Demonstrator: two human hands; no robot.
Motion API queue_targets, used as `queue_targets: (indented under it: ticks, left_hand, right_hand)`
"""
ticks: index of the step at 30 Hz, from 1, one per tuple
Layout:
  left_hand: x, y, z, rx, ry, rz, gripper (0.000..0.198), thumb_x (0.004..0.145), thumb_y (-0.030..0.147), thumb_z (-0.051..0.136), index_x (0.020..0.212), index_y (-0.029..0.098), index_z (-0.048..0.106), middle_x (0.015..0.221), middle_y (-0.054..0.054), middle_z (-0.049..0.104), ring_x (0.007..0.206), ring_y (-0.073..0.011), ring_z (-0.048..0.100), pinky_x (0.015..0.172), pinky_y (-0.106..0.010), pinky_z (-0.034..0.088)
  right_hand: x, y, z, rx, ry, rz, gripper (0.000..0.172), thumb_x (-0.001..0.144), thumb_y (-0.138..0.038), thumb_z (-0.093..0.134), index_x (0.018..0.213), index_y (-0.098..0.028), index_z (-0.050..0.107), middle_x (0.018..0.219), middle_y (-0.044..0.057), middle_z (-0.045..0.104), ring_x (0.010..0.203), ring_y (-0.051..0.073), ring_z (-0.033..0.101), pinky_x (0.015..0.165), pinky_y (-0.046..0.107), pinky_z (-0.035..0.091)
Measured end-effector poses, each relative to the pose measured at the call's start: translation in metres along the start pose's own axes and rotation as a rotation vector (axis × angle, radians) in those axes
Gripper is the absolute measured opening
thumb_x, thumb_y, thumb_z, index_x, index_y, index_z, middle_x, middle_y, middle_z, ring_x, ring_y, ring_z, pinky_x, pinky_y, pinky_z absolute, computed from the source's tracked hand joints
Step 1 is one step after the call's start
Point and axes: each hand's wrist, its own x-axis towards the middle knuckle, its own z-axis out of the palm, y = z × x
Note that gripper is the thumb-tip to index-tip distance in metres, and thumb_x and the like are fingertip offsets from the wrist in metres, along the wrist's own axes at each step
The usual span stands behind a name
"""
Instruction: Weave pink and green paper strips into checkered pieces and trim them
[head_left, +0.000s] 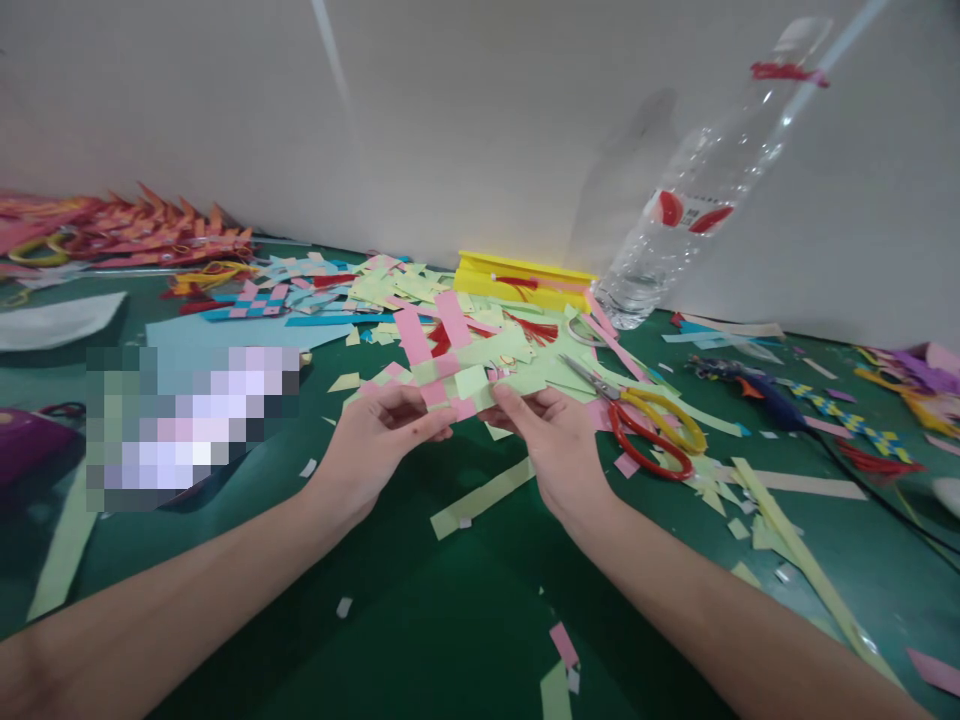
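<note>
Both my hands meet over a green table (pixel 420 620), holding a small weave of pink and pale-green paper strips (pixel 454 365). My left hand (pixel 379 440) pinches the weave's left side, fingers curled. From the right, my right hand (pixel 551 435) pinches the other edge with thumb and fingertips. Pink strips stick up and away from the weave toward the wall.
Red and yellow scissors (pixel 645 425) lie just right of my right hand. A clear plastic bottle (pixel 694 195) leans against the wall beside a yellow box (pixel 521 278). Loose paper strips and scraps (pixel 480 495) litter the table. Woven pieces (pixel 251 300) and orange items (pixel 161 230) lie far left.
</note>
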Motion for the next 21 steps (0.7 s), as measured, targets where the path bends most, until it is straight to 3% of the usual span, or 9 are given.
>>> queue_targets:
  ticks: [8,14,21]
  left_hand:
    - [0.0012,-0.0018,-0.0006,-0.057,-0.008,-0.008,0.023,0.063,0.036,0.08,0.068,0.018,0.067,0.065,0.001,0.068,0.064,-0.0142,0.066,0.067,-0.024,0.056]
    - [-0.0013,0.0002,0.0017,-0.1,-0.089,-0.024,0.021,0.069,0.037,0.076,0.075,0.018,0.071,0.079,-0.004,0.073,0.075,-0.0184,0.07,0.073,-0.027,0.057]
    - [0.0001,-0.0012,0.0006,-0.062,-0.044,-0.075,0.02,0.068,0.037,0.076,0.072,0.017,0.072,0.074,-0.004,0.073,0.073,-0.019,0.071,0.07,-0.027,0.058]
  right_hand:
    - [0.0006,0.0028,0.0,0.013,-0.036,-0.053,0.023,0.069,-0.04,0.074,0.077,-0.019,0.071,0.071,0.003,0.073,0.07,0.019,0.069,0.075,0.036,0.055]
    - [0.0026,0.0047,-0.0013,0.035,0.001,-0.051,0.025,0.068,-0.042,0.074,0.075,-0.018,0.069,0.071,0.004,0.073,0.071,0.019,0.069,0.074,0.034,0.055]
    - [0.0033,0.0055,-0.0017,0.027,0.015,-0.073,0.025,0.068,-0.042,0.074,0.073,-0.018,0.069,0.069,0.003,0.073,0.068,0.019,0.069,0.074,0.035,0.056]
